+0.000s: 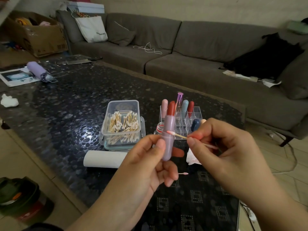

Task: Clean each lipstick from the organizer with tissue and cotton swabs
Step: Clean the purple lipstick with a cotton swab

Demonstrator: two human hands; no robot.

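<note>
My left hand (150, 157) grips an uncapped lipstick (168, 130) upright: a lilac tube with a red-brown bullet raised at the top. My right hand (221, 147) pinches a cotton swab (176, 135) whose pink-stained tip touches the tube's middle collar. Behind them stands the clear organizer (194, 117) holding several lipsticks in pink, metallic purple, blue, red and navy. A clear box of cotton swabs (122, 125) stands to its left. A used tissue (191, 157) lies under my right hand. A red cap (179, 152) lies on the table behind the tube.
A white tissue roll (104, 158) lies in front of the swab box. A used swab (183, 173) lies near my left fingers. A crumpled tissue (9, 100), a lilac case (39, 70) and a paper lie at the far left. A grey sofa (183, 47) runs behind the dark table.
</note>
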